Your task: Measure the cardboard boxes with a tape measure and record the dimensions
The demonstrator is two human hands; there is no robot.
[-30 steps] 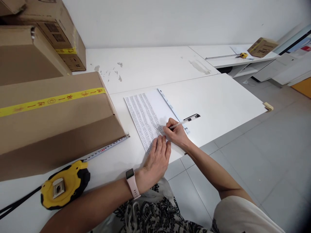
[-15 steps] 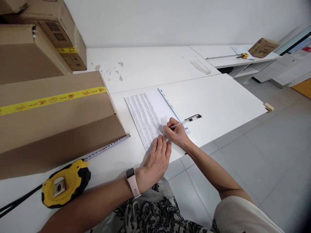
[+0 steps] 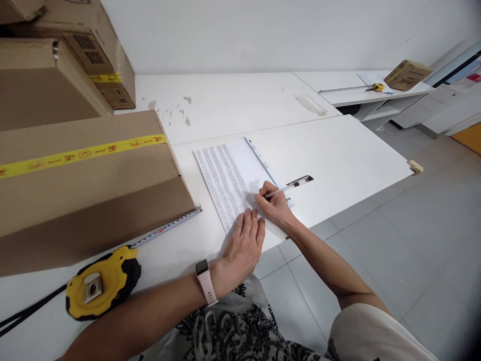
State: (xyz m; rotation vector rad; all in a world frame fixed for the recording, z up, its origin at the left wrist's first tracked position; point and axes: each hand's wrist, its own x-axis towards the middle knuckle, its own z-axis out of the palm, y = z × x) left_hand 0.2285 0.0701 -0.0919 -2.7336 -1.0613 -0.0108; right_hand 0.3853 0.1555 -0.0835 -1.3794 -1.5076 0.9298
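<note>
right hand [image 3: 275, 204]: grip closed on pen [image 3: 299, 181], tip at paper [image 3: 248, 163]
left hand [image 3: 243, 243]: grip open, fingers laid on paper's near edge
paper: on table [image 3: 338, 165], columns of small writing, right of carton [image 3: 86, 205]
tape measure [image 3: 111, 277]: near left forearm, blade along carton's base
</note>
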